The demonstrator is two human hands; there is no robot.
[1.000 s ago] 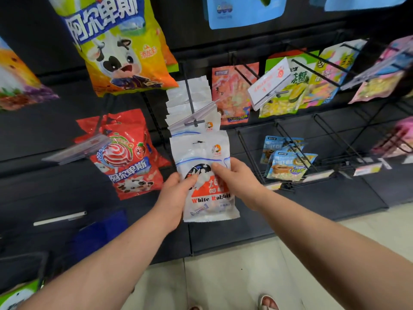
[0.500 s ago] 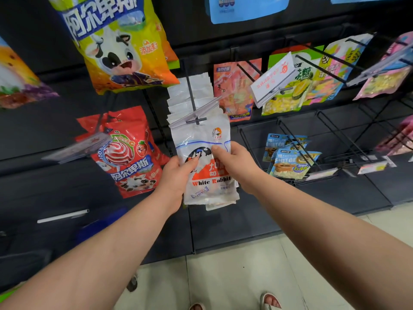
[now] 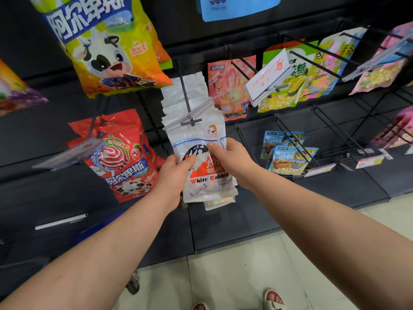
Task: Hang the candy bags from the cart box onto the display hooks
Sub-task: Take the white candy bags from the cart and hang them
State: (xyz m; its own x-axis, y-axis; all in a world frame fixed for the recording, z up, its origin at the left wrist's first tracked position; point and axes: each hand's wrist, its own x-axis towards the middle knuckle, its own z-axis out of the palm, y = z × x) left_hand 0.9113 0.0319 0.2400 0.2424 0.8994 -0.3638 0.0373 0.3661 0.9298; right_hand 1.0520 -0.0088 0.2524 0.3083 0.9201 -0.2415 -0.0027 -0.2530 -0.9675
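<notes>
1. The left hand (image 3: 176,173) is gripping the left edge of the White Rabbit candy bag (image 3: 201,175), with its thumb lying across the printed front and its fingers tucked behind; the right hand (image 3: 232,159) is pinching the bag's right edge the same way, slightly higher up.
2. The bag is hanging upright just below the front tip of the display hook (image 3: 187,101); its top edge is sitting behind the clear label strip (image 3: 190,114) at that tip; I cannot tell whether the hook is passing through the bag's hole.
3. More white bags (image 3: 185,90) are lining up along the hook's rod behind the held one; a few bottom edges are peeking out beneath it.
4. Left of the hook, a red lollipop bag (image 3: 120,157) is hanging lower down; a large yellow cow-print bag (image 3: 107,48) is hanging up and to the left.
5. Just right of the hook, a pink-orange bag (image 3: 230,86) is hanging; further right, a white sign card (image 3: 268,77) is tilting on its holder; below and right of the hook, small blue packets (image 3: 286,157) are hanging.
</notes>
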